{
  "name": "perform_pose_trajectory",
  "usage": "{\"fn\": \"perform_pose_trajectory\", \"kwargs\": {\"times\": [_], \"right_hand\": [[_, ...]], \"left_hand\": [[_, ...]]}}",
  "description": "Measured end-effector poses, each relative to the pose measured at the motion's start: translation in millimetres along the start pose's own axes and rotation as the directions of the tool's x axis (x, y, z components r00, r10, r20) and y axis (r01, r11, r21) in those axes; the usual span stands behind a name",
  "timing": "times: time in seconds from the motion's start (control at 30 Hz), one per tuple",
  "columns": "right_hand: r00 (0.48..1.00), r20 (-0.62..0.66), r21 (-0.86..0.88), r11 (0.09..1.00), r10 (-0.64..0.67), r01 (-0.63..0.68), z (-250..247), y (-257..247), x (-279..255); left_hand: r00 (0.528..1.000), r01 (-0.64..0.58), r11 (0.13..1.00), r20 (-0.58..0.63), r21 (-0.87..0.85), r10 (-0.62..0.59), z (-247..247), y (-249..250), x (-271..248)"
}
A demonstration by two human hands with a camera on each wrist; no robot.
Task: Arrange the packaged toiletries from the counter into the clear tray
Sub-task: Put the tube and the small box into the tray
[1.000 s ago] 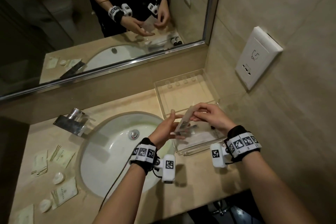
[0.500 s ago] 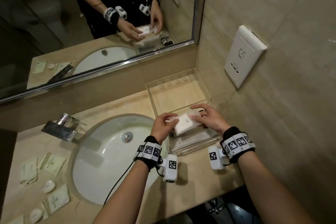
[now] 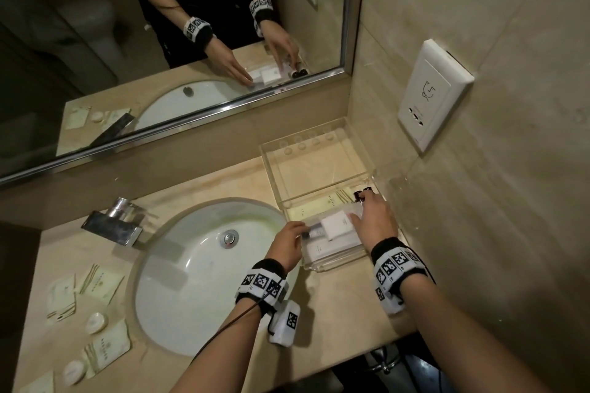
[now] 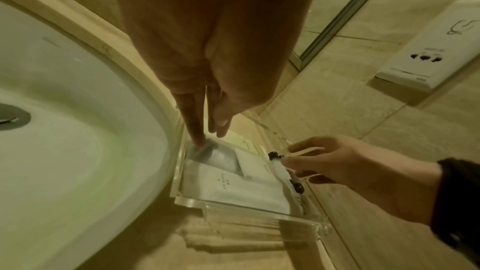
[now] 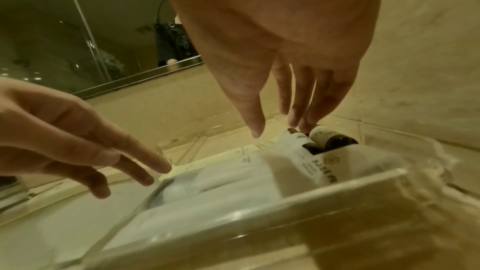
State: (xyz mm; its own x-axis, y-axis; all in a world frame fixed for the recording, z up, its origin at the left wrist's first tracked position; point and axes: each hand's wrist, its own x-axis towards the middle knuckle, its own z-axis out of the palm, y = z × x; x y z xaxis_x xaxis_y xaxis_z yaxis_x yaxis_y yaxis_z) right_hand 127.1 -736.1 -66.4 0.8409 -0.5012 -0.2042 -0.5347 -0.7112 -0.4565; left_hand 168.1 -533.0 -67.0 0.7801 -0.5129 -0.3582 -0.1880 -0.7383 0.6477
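The clear tray stands on the counter right of the sink, against the wall. Its near half holds flat white packets, and a square white packet lies on top of them. Two small dark-capped bottles lie along the tray's right side. My left hand reaches over the tray's left wall with straight fingers; its index tip presses a clear-wrapped packet. My right hand hovers over the right side, and its straight fingertips touch the bottles. Neither hand holds anything.
The white sink and a chrome faucet lie to the left. Several pale packets and small round soaps sit on the left counter. A wall socket hangs above the tray, and a mirror runs behind.
The white packet, held tilted between both hands above the tray, now lies flat inside it. Both hands let go; the right one shifted to the bottles.
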Motion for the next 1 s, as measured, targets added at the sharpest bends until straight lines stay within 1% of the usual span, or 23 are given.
{"fn": "perform_pose_trajectory", "kwargs": {"times": [0.03, 0.1, 0.17, 0.23, 0.27, 0.33, 0.47, 0.6, 0.67, 0.77, 0.83, 0.87, 0.93, 1.0], "right_hand": [[1.000, -0.023, -0.010, 1.000, -0.013, 0.013, 1, 1, 0], [0.999, -0.016, 0.032, 0.998, -0.049, 0.050, 4, 2, 2], [0.988, 0.075, 0.086, 0.988, -0.137, 0.131, 9, 2, 3], [0.959, 0.186, 0.086, 0.976, -0.215, 0.202, 15, 4, 3], [0.946, 0.224, 0.083, 0.972, -0.234, 0.221, 18, 4, 2], [0.936, 0.256, 0.085, 0.970, -0.242, 0.228, 23, 5, 0], [0.949, 0.207, 0.119, 0.969, -0.240, 0.219, 29, 5, 0], [0.941, 0.203, 0.144, 0.958, -0.272, 0.246, 30, 5, 2], [0.938, 0.190, 0.168, 0.951, -0.290, 0.260, 28, 8, 3], [0.950, 0.090, 0.176, 0.943, -0.300, 0.281, 19, 17, 8], [0.964, 0.016, 0.194, 0.947, -0.264, 0.256, 11, 25, 10], [0.970, -0.004, 0.198, 0.950, -0.244, 0.240, 7, 29, 9], [0.970, 0.001, 0.182, 0.953, -0.245, 0.240, 4, 34, 6], [0.959, 0.028, 0.150, 0.950, -0.281, 0.274, 6, 37, 4]], "left_hand": [[1.000, -0.006, 1.000, -0.005, 0.008, 0.007, 0, 1, 1], [1.000, -0.011, 1.000, -0.011, 0.019, 0.011, 0, 2, 3], [1.000, -0.018, 0.999, -0.006, 0.026, 0.018, 2, 3, 5], [1.000, -0.018, 0.999, 0.018, 0.038, 0.018, 4, 5, 6], [0.999, -0.017, 0.999, 0.034, 0.051, 0.015, 5, 5, 7], [0.998, -0.010, 0.997, 0.069, 0.076, 0.005, 8, 4, 8], [0.994, -0.007, 0.991, 0.110, 0.131, -0.008, 13, 0, 6], [0.994, -0.010, 0.990, 0.109, 0.139, -0.005, 14, -1, 8], [0.996, -0.014, 0.992, 0.086, 0.126, 0.003, 13, 0, 8], [0.998, -0.063, 0.992, 0.029, 0.108, 0.061, 15, 3, 10], [0.994, -0.106, 0.988, 0.013, 0.115, 0.105, 17, 6, 13], [0.994, -0.109, 0.986, 0.017, 0.129, 0.108, 18, 8, 15], [0.995, -0.095, 0.982, 0.045, 0.165, 0.089, 22, 10, 19], [0.991, -0.113, 0.970, 0.089, 0.217, 0.095, 27, 11, 22]]}}
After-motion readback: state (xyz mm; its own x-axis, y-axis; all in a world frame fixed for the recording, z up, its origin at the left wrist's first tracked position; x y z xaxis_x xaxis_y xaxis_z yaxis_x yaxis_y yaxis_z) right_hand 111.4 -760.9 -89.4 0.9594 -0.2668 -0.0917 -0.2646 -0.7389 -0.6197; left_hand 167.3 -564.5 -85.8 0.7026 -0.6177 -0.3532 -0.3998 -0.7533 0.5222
